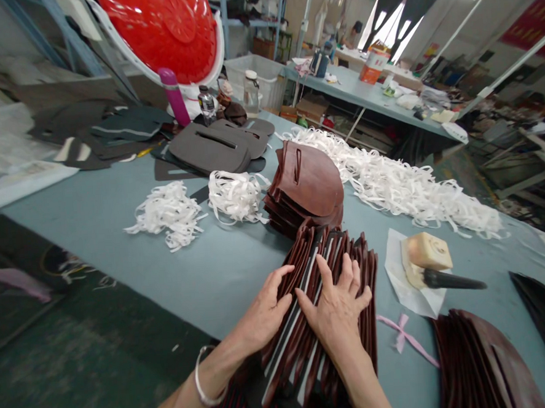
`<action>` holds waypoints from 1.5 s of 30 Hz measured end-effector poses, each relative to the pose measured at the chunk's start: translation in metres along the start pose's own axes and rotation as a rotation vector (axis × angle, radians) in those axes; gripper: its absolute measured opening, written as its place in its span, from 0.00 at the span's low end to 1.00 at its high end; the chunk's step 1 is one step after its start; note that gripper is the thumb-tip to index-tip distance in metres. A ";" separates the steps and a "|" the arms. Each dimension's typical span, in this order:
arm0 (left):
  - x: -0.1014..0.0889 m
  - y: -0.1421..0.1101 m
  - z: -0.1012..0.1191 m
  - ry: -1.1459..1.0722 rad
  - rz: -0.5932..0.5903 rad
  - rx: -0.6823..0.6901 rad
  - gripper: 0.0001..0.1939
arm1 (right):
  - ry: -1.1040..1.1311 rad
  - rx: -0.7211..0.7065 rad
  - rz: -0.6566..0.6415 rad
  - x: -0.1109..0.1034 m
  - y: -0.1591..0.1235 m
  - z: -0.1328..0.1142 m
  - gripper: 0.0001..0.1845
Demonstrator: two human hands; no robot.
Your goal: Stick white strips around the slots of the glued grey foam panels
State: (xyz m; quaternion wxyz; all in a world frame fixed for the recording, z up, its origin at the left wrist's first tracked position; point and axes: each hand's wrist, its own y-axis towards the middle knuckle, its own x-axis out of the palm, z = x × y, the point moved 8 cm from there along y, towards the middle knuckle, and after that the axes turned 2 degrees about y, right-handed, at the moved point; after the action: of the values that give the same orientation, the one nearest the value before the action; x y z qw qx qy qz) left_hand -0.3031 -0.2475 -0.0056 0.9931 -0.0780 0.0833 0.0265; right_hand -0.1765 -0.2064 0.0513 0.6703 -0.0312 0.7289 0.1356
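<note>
A fanned stack of dark brown leather pieces (pixel 335 249) lies in front of me on the grey-blue table (pixel 116 207). My left hand (pixel 265 312) rests on the stack's left side, fingers bent against the edges of the pieces. My right hand (pixel 337 308) lies flat on top, fingers spread over the rows. Neither hand grips anything. Just beyond stands a pile of rounded brown leather pieces (pixel 308 186) with a slot in the top one. A further brown stack (pixel 480 357) lies at the lower right.
White strip scraps lie in two heaps (pixel 171 213) (pixel 237 194) and a long heap (pixel 391 178). A block with a dark-handled tool (pixel 430 262) sits on white paper to the right. Grey cut pieces (pixel 213 146), bottles and a red fan (pixel 164 26) stand behind. A pink ribbon (pixel 403 331) lies nearby.
</note>
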 end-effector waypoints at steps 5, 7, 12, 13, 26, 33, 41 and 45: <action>0.000 0.002 -0.003 -0.054 -0.014 -0.008 0.24 | 0.123 -0.171 -0.016 -0.001 -0.001 -0.014 0.12; 0.000 0.002 -0.005 -0.070 -0.010 -0.017 0.24 | 0.146 -0.180 -0.031 0.000 -0.001 -0.014 0.10; -0.001 0.002 -0.008 -0.092 -0.005 -0.038 0.24 | 0.153 -0.189 -0.043 0.001 0.000 -0.013 0.08; -0.001 0.002 -0.008 -0.102 -0.007 -0.040 0.23 | 0.153 -0.192 -0.053 0.002 0.000 -0.014 0.08; -0.006 0.004 -0.011 -0.104 0.078 -0.009 0.28 | 0.103 -0.079 -0.097 0.007 0.009 -0.022 0.14; -0.008 0.003 -0.013 -0.158 0.091 -0.003 0.30 | 0.068 -0.068 -0.129 0.010 0.008 -0.020 0.17; -0.009 0.005 -0.018 -0.192 0.084 -0.020 0.21 | 0.039 -0.081 -0.117 0.007 0.008 -0.027 0.11; -0.010 0.003 -0.016 -0.177 0.086 -0.011 0.23 | 0.008 -0.056 -0.094 0.008 0.010 -0.030 0.19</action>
State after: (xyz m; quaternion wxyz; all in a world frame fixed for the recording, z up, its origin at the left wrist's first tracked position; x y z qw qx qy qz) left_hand -0.3153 -0.2479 -0.0200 0.9941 -0.0774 -0.0016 0.0763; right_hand -0.2085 -0.2026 0.0470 0.6721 -0.0847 0.7251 0.1239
